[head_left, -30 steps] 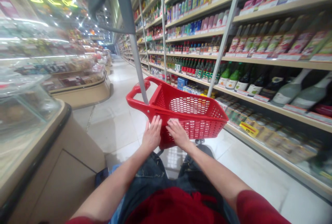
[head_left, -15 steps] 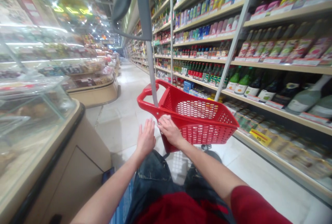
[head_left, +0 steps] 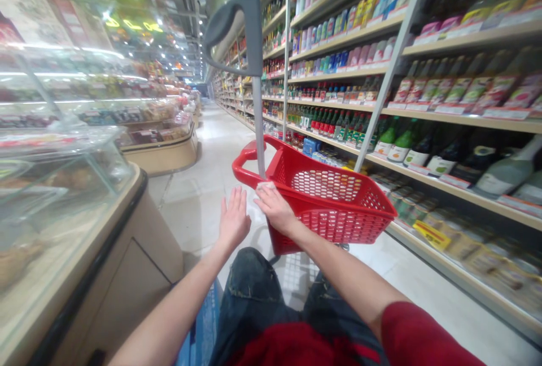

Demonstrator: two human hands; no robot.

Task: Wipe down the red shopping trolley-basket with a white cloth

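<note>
A red plastic shopping basket on wheels (head_left: 330, 213) stands before my knees, with rows of holes in its sides. Its grey pull handle (head_left: 253, 33) is raised on a metal pole. My right hand (head_left: 274, 207) rests against the basket's near corner, just below the pole. Under its fingertips is a small whitish wipe (head_left: 266, 186), mostly covered, so its exact kind is unclear. My left hand (head_left: 234, 216) hovers beside the corner with its fingers stretched out and nothing in it. Inside the basket I see only the red mesh.
Shelves of bottles and cans (head_left: 339, 103) line the right side. On the left stands a glass display counter (head_left: 139, 208) with a black rim. A pale tiled aisle (head_left: 207, 140) runs ahead between them. Something blue (head_left: 205, 321) is beneath me.
My view has shifted slightly, so the basket and shelves sit a little further right and lower. My left hand has moved slightly away from my right, which stays at the basket's corner.
</note>
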